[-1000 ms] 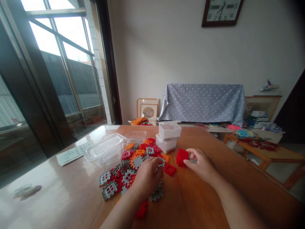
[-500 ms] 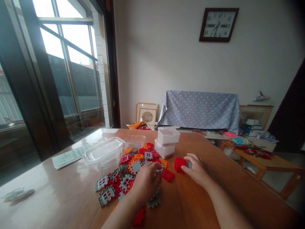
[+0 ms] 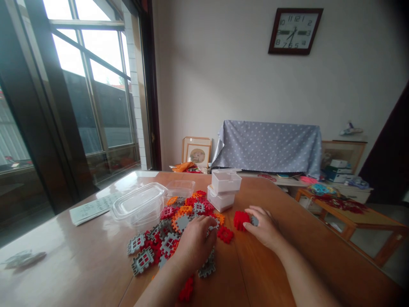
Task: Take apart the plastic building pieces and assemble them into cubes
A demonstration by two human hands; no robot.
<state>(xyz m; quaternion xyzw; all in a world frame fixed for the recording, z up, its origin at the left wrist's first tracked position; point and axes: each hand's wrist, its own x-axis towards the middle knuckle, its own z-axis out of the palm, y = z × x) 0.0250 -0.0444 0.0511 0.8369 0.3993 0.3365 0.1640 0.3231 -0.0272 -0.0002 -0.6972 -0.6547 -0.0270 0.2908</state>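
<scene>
A heap of red, orange and grey interlocking plastic tiles (image 3: 172,232) lies on the wooden table (image 3: 271,273). My left hand (image 3: 195,244) rests palm down on the right side of the heap, its fingers curled over tiles. My right hand (image 3: 262,227) grips a joined block of red tiles (image 3: 240,220) that sits on the table, with a grey tile at my fingertips. A single red tile (image 3: 225,235) lies between my hands. Another red tile (image 3: 186,291) lies by my left forearm.
Two stacked white boxes (image 3: 224,190) stand behind the heap. A clear lidded container (image 3: 139,205) and a smaller clear tub (image 3: 180,187) sit to the left, a printed paper (image 3: 92,208) beyond them. A low bench with a dotted cloth, picture frames and a side table stand behind.
The view has risen, so the wall clock now shows whole. My right hand with the red block has settled lower on the table. My left hand has stayed on the heap.
</scene>
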